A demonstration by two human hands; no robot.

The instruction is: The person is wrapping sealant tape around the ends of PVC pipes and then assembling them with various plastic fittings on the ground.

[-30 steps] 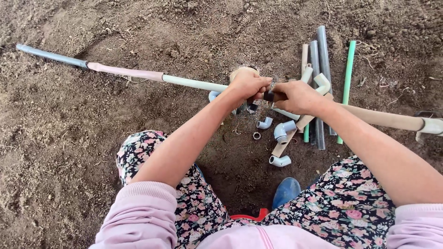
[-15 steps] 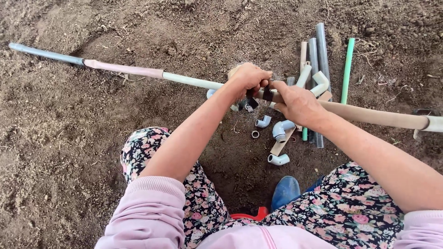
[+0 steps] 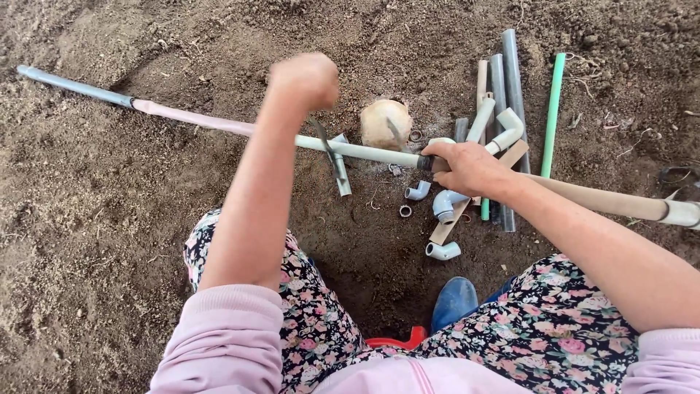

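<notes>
Your right hand [image 3: 467,166] is clamped on the long pipe [image 3: 364,152]. Your left hand [image 3: 305,79], at ten o'clock from it, is a closed fist holding a thin dark tool [image 3: 324,143].

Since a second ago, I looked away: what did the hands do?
The left hand let go of the pipe joint and rose, closed in a fist, uncovering the round tan object. The right hand still grips the long pipe at the joint. The loose fittings lie unchanged.
</notes>
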